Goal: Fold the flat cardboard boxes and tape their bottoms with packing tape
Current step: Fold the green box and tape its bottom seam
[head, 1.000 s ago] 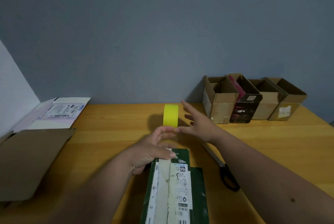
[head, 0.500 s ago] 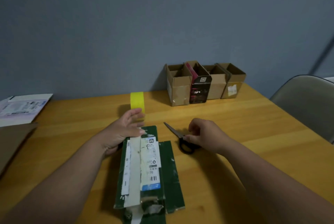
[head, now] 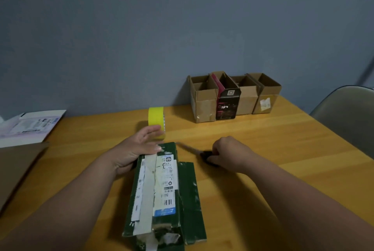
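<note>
**Green box lying lengthwise, scissors under our right hand**

We are looking down at a wooden table (head: 283,149). The dark green box (head: 159,196) is lying in the lower centre of the frame, its long axis running from the bottom edge up toward the middle and leaning slightly right at the top. Its labelled face is pointing up, and a torn, taped end is facing the bottom of the frame. A loose green flap is lying along its right side.

Our left hand (head: 137,149) is resting against the box's upper left corner, fingers stretched out fairly straight and reaching toward the yellow tape roll (head: 156,118), which is standing on edge just above the box. Whether the fingertips are touching the roll, we cannot tell.

Our right hand (head: 228,153), right of centre, is curling its fingers round the black handles of the scissors (head: 194,150); the blurred blades are pointing up-left toward the box's top corner.

Four open boxes (head: 234,96) are standing in a row at the upper right. Flat cardboard (head: 18,167) and a white printed sheet (head: 32,125) are lying at the left edge.
</note>
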